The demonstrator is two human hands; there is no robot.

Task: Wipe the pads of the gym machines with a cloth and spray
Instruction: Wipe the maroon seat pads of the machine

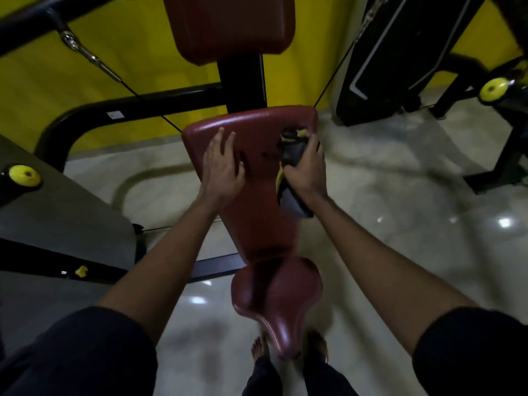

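Observation:
A dark red back pad [257, 201] runs down the middle of the view, with a red seat pad [277, 298] below it and a red head pad [228, 27] above. My left hand [223, 164] lies flat on the upper left of the back pad, fingers spread, holding nothing. My right hand [307, 167] is closed on a dark grey and yellow cloth [291, 178] pressed against the pad's upper right side. The cloth hangs down under my wrist. No spray bottle shows.
The black machine frame [137, 105] curves behind the pad, with cables [148, 105] running to it. A grey machine cover [57, 212] stands at left, another black machine [400, 58] at right. The wall is yellow, the tiled floor [414, 224] glossy. My bare feet [260, 350] stand below the seat.

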